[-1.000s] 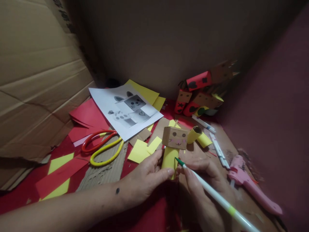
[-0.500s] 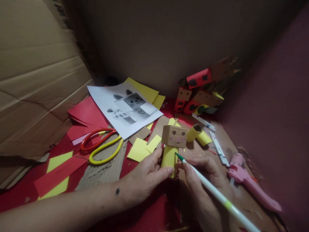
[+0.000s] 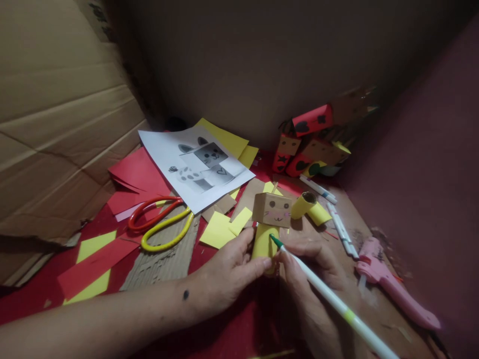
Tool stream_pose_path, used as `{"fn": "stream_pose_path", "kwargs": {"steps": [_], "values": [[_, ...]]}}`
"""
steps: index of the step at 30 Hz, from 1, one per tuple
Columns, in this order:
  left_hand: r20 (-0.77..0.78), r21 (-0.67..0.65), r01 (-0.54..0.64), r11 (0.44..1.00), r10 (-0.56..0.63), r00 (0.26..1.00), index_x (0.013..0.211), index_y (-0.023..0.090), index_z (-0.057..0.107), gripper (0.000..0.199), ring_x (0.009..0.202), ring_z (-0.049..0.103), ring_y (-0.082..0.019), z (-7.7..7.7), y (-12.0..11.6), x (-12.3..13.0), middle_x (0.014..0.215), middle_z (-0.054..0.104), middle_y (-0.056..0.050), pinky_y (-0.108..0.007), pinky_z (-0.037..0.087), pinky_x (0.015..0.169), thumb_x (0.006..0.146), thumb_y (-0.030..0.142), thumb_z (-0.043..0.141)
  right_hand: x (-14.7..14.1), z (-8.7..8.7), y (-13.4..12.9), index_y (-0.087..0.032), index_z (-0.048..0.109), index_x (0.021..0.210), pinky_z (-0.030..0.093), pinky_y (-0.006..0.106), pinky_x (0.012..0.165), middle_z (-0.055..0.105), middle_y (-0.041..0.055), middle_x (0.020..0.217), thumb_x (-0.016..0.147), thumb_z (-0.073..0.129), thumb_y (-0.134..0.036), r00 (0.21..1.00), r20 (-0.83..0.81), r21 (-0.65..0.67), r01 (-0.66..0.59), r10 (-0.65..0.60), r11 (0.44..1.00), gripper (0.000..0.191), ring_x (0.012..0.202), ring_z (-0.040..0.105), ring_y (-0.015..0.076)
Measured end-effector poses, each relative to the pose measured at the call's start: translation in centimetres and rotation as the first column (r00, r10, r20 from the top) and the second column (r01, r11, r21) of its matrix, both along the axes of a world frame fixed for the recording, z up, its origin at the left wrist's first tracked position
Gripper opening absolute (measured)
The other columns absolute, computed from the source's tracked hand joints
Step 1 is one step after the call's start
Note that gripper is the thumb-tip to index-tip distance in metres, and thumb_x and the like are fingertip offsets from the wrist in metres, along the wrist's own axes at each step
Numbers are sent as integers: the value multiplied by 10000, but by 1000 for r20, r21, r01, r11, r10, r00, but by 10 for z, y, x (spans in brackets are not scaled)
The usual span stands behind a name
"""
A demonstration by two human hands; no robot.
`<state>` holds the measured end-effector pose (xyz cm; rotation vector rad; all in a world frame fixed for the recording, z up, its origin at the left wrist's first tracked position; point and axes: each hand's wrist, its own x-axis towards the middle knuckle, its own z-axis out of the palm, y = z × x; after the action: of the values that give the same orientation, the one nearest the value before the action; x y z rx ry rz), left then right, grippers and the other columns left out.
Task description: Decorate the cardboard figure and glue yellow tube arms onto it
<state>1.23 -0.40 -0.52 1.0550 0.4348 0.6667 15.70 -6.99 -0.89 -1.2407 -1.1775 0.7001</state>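
A small cardboard figure [image 3: 266,242] with a yellow paper tube for a body stands upright in the fingers of my left hand [image 3: 228,271]. Its boxy brown head [image 3: 277,209] carries drawn eyes, whiskers and a mouth. Between the thumb and fingers of my right hand [image 3: 314,284] is a white marker [image 3: 329,296] with a green tip and a yellow-green band. The tip touches or nearly touches the yellow body just below the head. Any mark under the tip is too small to make out.
Left lie scissors [image 3: 166,229] with red and yellow handles, and a printed sheet [image 3: 202,169] with an animal picture. Yellow tubes [image 3: 304,205], white markers [image 3: 340,229] and a pink glue gun [image 3: 392,284] lie right. Several figures [image 3: 312,119] are piled behind. Cardboard [image 3: 56,124] rises left.
The marker tip has shifted slightly left and up on the yellow body. The whole view has moved a little; both hands keep their holds.
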Motion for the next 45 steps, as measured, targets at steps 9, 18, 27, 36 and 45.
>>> {"fn": "stream_pose_path", "kwargs": {"steps": [9, 18, 27, 36, 45], "values": [[-25, -15, -15, 1000, 15, 1000, 1223, 148, 571, 356, 1228, 606, -273, 0, 0, 0, 1312, 646, -135, -410, 440, 1085, 885, 213, 662, 2, 3, -4, -234, 701, 892, 570, 231, 554, 686, -9, 645, 902, 674, -317, 991, 129, -86, 50, -39, 995, 88, 521, 649, 140], [-22, -60, -22, 998, 21, 1000, 1222, 154, 561, 421, 1222, 603, -267, 3, 0, 1, 1293, 652, -125, -392, 443, 1070, 830, 186, 710, 5, 4, -4, -246, 723, 818, 567, 214, 554, 764, 21, 756, 867, 686, -336, 972, 226, -115, 100, -72, 988, 109, 593, 711, 162], [-15, -79, -18, 997, 17, 1000, 1209, 155, 548, 450, 1157, 636, -274, 4, 0, 0, 1204, 691, -122, -379, 463, 1000, 809, 189, 749, 4, 4, -7, -234, 661, 713, 506, 236, 463, 708, 12, 650, 843, 705, -261, 999, 33, -117, 42, -38, 992, 140, 506, 632, 155], [3, -86, -17, 996, 18, 1000, 1270, 178, 545, 475, 1164, 632, -242, 4, -1, 0, 1236, 691, -86, -348, 465, 995, 833, 74, 699, 8, 9, -4, -284, 655, 884, 546, 170, 519, 731, -53, 746, 923, 649, -212, 995, 96, 93, 17, -26, 996, 82, 584, 685, 101], [-5, -59, -23, 998, 23, 1000, 1288, 178, 534, 486, 1168, 630, -253, 1, 0, -1, 1302, 661, -105, -340, 473, 957, 841, 107, 714, 7, 12, -1, -258, 666, 873, 567, 197, 554, 743, -32, 743, 932, 637, -210, 990, 140, 75, 15, -25, 997, 81, 598, 703, 117]]}}
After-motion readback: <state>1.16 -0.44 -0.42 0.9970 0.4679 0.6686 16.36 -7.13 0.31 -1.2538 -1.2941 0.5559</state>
